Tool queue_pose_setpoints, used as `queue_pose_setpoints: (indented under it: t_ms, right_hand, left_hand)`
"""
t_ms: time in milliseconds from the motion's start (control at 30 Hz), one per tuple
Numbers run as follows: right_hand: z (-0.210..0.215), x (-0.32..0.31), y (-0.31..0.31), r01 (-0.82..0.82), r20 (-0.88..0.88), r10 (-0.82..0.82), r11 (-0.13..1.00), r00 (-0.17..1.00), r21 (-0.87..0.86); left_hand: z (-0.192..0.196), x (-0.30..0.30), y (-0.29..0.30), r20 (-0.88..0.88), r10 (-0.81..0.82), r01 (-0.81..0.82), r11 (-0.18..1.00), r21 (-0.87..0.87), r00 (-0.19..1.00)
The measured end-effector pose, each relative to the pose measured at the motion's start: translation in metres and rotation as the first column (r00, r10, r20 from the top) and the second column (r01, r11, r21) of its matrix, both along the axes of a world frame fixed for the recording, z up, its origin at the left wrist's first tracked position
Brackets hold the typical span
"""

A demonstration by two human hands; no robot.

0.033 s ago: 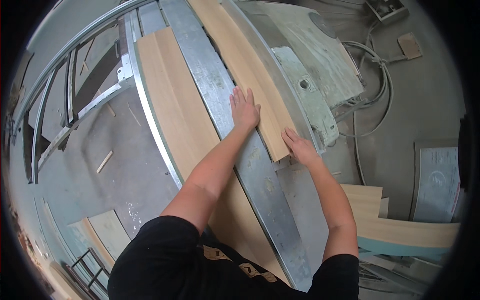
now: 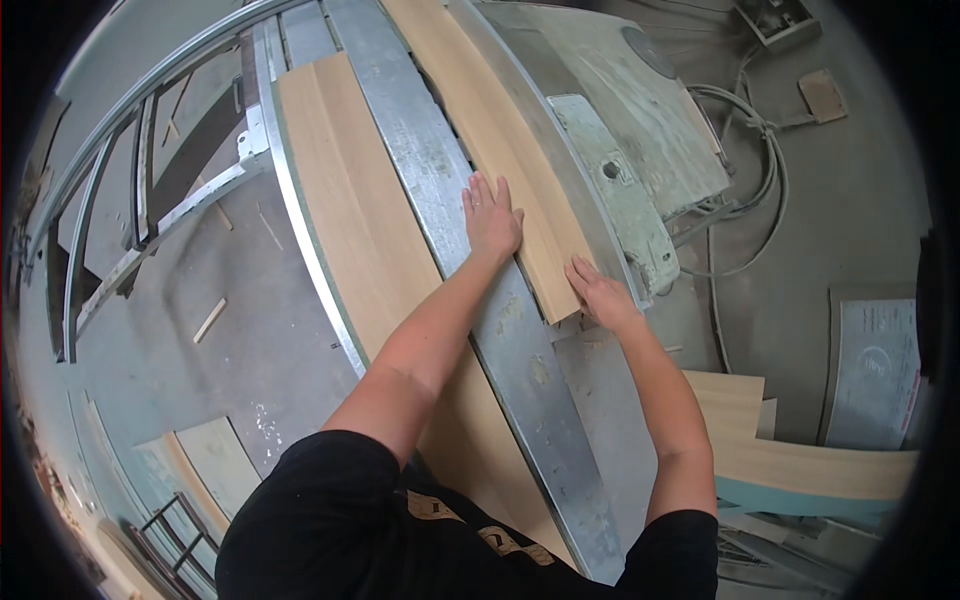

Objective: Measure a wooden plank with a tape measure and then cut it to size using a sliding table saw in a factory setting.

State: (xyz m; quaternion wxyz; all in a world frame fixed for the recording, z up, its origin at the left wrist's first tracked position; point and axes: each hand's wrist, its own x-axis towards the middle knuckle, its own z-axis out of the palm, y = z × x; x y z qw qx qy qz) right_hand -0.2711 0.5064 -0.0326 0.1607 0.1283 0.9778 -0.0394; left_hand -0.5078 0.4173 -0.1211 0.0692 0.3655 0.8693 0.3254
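A long wood-grain board (image 2: 505, 160) lies lengthwise on the right side of the machine bed, its near end by my hands. My left hand (image 2: 492, 220) lies flat, fingers spread, across the board's left edge and the grey metal beam (image 2: 420, 150) beside it. At the board's near right corner, my right hand (image 2: 602, 295) rests stretched fingers on the edge; its thumb is hidden. Left of the beam lies a second, wider wood-grain board (image 2: 350, 190), partly covered by my left forearm.
A grey metal machine part (image 2: 620, 180) stands along the right side. Coiled hoses (image 2: 775, 190) lie on the floor beyond it. More cut panels (image 2: 800, 460) are stacked at lower right. A metal frame (image 2: 140, 210) stands at left, and a wood strip (image 2: 210, 320) lies on the floor.
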Motion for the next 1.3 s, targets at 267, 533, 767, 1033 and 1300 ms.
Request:
queue_pose_setpoints:
  t_ms: [267,533,767,1033,1300]
  right_hand:
    - [0.001,-0.020,0.003,-0.009,0.070,0.008,1.000,0.997,0.017]
    - [0.002,-0.027,0.012,-0.013,0.096,0.014,1.000,0.995,-0.014]
    - [0.001,-0.036,0.014,-0.052,0.079,0.051,0.999,0.996,0.013]
    - [0.003,-0.056,0.022,-0.059,0.091,0.057,0.998,0.994,0.014]
    - [0.009,-0.076,0.024,-0.039,0.101,0.042,0.999,0.994,-0.026]
  left_hand:
    - [0.000,-0.015,0.001,-0.003,0.013,-0.013,0.999,-0.032,1.000]
    - [0.005,-0.004,-0.007,0.063,-0.013,0.013,1.000,-0.011,0.998]
    - [0.009,-0.004,-0.009,0.039,-0.001,0.001,1.000,-0.008,0.999]
    - [0.008,-0.023,0.002,0.042,0.004,-0.001,0.998,-0.069,0.999]
    - [0.009,-0.036,0.003,0.030,0.028,-0.027,0.998,-0.058,0.999]
